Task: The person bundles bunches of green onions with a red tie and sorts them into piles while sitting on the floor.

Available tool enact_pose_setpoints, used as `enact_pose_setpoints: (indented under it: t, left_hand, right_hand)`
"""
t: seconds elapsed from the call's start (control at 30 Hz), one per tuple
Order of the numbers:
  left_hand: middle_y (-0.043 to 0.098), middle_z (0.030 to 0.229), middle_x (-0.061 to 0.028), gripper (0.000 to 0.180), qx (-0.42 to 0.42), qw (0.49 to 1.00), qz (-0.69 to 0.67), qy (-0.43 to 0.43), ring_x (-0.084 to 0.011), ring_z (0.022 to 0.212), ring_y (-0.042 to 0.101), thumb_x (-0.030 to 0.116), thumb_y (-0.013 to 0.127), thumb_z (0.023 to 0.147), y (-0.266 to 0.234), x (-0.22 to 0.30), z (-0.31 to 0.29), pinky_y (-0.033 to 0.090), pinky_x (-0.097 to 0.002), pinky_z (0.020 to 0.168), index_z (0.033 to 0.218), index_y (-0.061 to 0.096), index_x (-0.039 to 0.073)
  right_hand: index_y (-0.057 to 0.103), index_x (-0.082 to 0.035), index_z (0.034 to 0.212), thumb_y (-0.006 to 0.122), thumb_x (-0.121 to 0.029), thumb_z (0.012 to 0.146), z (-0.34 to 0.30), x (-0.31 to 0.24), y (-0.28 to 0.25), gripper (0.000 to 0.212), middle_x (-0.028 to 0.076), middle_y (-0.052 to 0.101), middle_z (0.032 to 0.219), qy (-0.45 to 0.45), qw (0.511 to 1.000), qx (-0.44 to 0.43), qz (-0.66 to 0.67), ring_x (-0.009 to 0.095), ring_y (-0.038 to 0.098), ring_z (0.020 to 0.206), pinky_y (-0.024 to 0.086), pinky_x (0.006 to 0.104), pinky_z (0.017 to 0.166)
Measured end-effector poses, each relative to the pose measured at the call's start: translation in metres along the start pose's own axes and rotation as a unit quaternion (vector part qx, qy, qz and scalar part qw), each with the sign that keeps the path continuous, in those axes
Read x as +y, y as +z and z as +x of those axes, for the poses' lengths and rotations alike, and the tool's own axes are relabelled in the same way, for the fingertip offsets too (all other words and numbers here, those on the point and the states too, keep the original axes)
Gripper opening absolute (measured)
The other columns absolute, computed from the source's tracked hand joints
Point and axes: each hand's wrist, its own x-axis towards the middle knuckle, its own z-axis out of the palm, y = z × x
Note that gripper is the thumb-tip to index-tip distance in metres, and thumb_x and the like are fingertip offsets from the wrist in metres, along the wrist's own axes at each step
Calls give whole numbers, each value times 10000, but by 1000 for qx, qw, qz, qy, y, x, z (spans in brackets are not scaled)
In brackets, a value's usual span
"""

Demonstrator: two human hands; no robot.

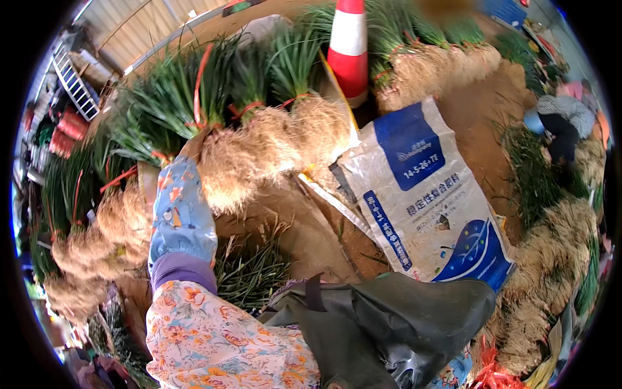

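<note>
My left arm wears a floral sleeve with a blue patterned sleeve cover [181, 214] and reaches up from the lower left. My left hand [193, 145] presses against a tied bundle of green onions [223, 139], between its green leaves and its pale root mass. The leaves and roots hide the fingers, so I cannot tell whether they grip the bundle. Red bands [197, 84] tie the bundles. My right hand is out of sight.
More rooted onion bundles lie in rows at left [97, 240], at top [434, 61] and at right [551, 259]. A red-and-white cone [348, 45] stands behind them. A white-and-blue sack [421, 194] lies on the brown ground. Dark waterproof cloth [389, 324] covers my lap. Another person [564, 123] bends over at right.
</note>
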Motion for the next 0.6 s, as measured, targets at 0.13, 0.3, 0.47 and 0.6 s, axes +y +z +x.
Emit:
enact_pose_setpoints:
  t: [0.13, 0.3, 0.47, 0.6]
  left_hand:
    - [614, 920, -65, 359, 11, 998, 54, 20, -137, 724, 599, 308, 496, 871, -4, 12, -4, 474, -263, 567, 1105, 543, 39]
    - [616, 932, -71, 322, 22, 992, 121, 20, -141, 731, 603, 280, 506, 867, -18, 2, 1, 476, -265, 565, 1079, 557, 43]
    - [617, 944, -78, 286, 28, 986, 159, 30, -145, 737, 607, 253, 516, 863, -14, 0, 0, 478, -267, 563, 1052, 571, 47]
    - [619, 954, -83, 257, 48, 978, 198, 37, -148, 742, 611, 232, 524, 860, -23, 8, -1, 480, -269, 561, 1031, 582, 50]
  right_hand:
    - [583, -29, 1021, 499, -210, 833, -7, -9, 11, 275, 156, 585, 1000, 1, 1000, -4, -3, 292, 559, 924, 435, 348, 797]
    - [584, -24, 1015, 500, -206, 830, -55, 23, 16, 273, 151, 584, 1008, 106, 994, -3, -27, 287, 557, 932, 436, 345, 799]
    - [585, -19, 1009, 500, -202, 827, -107, 46, 18, 272, 145, 584, 1015, 201, 979, 18, -39, 282, 556, 940, 437, 342, 802]
    - [585, -15, 1004, 500, -198, 824, -124, 46, 27, 270, 141, 584, 1021, 199, 979, 25, -24, 279, 555, 946, 438, 339, 804]
